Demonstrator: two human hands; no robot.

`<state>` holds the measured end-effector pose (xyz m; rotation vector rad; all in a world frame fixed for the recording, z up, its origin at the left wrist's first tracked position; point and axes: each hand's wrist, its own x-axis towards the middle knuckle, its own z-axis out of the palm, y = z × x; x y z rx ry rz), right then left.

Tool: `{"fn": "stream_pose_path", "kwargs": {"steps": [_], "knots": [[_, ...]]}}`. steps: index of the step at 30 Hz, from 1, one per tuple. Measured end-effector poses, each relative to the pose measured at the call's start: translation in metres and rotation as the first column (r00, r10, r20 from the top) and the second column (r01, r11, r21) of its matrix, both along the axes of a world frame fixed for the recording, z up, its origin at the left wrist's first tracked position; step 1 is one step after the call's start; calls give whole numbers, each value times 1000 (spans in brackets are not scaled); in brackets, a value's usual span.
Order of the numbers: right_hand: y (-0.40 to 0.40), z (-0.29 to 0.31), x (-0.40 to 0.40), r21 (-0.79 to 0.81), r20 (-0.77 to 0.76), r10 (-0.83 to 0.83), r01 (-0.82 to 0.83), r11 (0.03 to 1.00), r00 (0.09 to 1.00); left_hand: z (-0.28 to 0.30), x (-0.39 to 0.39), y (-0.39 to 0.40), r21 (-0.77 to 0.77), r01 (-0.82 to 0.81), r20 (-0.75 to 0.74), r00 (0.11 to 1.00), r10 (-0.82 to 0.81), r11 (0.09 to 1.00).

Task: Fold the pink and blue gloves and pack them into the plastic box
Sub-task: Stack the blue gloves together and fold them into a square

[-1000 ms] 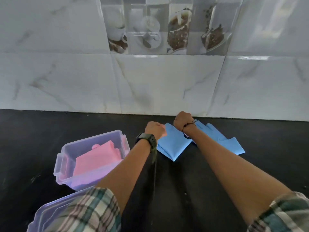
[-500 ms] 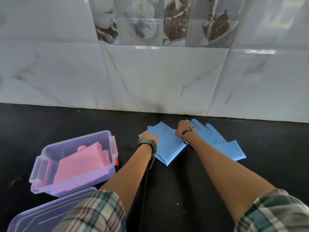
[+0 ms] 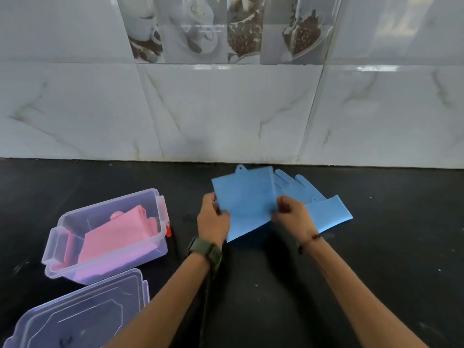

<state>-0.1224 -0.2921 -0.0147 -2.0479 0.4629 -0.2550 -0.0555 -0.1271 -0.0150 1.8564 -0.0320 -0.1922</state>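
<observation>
Counter [image 3: 326, 285]: black, flat, running back to a wall [image 3: 226, 109] of grey-veined marble tiles, with a band of coffee-print tiles [image 3: 226, 28] along the top. Box [image 3: 75, 268]: clear plastic with a purple tint, open, on the counter at the left; latch flaps hang at both ends. Pink gloves [image 3: 118, 237]: folded, lying tilted inside the box, one corner raised toward its far right wall. Lid [image 3: 75, 317]: same clear plastic, lying flat on the counter just in front of the box, apart from it. Folded blue glove [image 3: 246, 204]: a flat squarish panel with a small hanging tab at its far edge, held at the counter's middle, close to the wall; its near corner points toward the person. Second blue glove [image 3: 324, 209]: flat on the counter, partly under the folded one at the right, fingers toward the wall, cuff toward the right. Left hand [image 3: 213, 219]: fingers curled and pinching the folded glove's left edge; a dark green watch [image 3: 206, 249] on the wrist. Right hand [image 3: 293, 217]: fingers curled in and pinching the folded glove's right edge, over the second glove; a dark bead bracelet [image 3: 315, 237] on the wrist. Both forearms bare.
</observation>
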Motion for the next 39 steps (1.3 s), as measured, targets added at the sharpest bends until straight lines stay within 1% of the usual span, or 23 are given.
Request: {"fn": "stream_pose_path", "kwargs": {"steps": [2, 4, 6, 8, 9, 12, 15, 17, 18, 19, 20, 22, 24, 26, 28, 31, 32, 34, 36, 38, 39], "knots": [[7, -10, -46, -4, -33, 99, -99, 995, 995, -13, -34, 26, 121, 158, 160, 971, -177, 980], [12, -25, -77, -99, -116, 160, -171, 980, 980, -26, -62, 48, 252, 282, 250, 905, -343, 926], [13, -37, -90, -223, -163, 159, -194, 955, 974, -34, -76, 60, 302, 346, 240, 874, -422, 888], [14, -40, -89, -291, -158, 137, -178, 940, 978, -38, -76, 60, 380, 331, 228, 871, -435, 863], [15, -40, -86, -329, -141, 132, -172, 929, 981, -38, -74, 56, 450, 319, 233, 860, -455, 834], [27, -43, -69, -446, -125, 179, -216, 869, 976, -42, -68, 37, 660, 326, 194, 796, -573, 677], [36, -44, -48, -533, -180, 180, -249, 809, 967, -37, -59, 20, 835, 252, 147, 755, -640, 489], [36, -38, -36, -542, -218, 185, -276, 794, 958, -27, -54, 12, 905, 215, 83, 757, -648, 367], [33, -34, -32, -528, -209, 183, -268, 806, 961, -21, -52, 8, 918, 210, 62, 761, -645, 336], [29, -29, -29, -501, -177, 162, -231, 834, 971, -16, -50, 2, 917, 207, 69, 759, -648, 341], [22, -23, -27, -475, -121, 116, -160, 865, 986, -11, -48, -5, 901, 219, 90, 752, -653, 376], [3, -13, -26, -437, 2, -39, 36, 899, 999, -1, -45, -25, 800, 298, 153, 738, -658, 520], [-23, -7, -25, -413, 48, -194, 197, 889, 980, 6, -43, -54, 653, 398, 165, 756, -634, 644], [-51, -5, -25, -395, 38, -304, 294, 870, 952, 10, -42, -83, 499, 459, 73, 823, -563, 735], [-76, -2, -20, -379, 27, -364, 346, 858, 931, 11, -36, -109, 362, 455, -76, 884, -461, 813], [-106, 2, 3, -415, -18, -359, 320, 852, 933, 11, -20, -135, 304, 355, -211, 930, -301, 884], [-115, 4, 14, -433, -72, -345, 283, 856, 936, 9, -12, -142, 297, 337, -256, 930, -265, 893], [-130, 4, 36, -459, -231, -319, 187, 869, 919, 6, 2, -155, 308, 303, -305, 929, -209, 902], [-141, 3, 55, -450, -390, -290, 94, 888, 874, 2, 15, -170, 275, 255, -327, 932, -159, 927], [-148, 0, 71, -431, -511, -246, 2, 902, 823, -2, 22, -179, 255, 249, -371, 917, -143, 934], [-152, 0, 79, -415, -558, -218, -41, 909, 801, -8, 26, -184, 235, 222, -363, 923, -126, 946]]}}
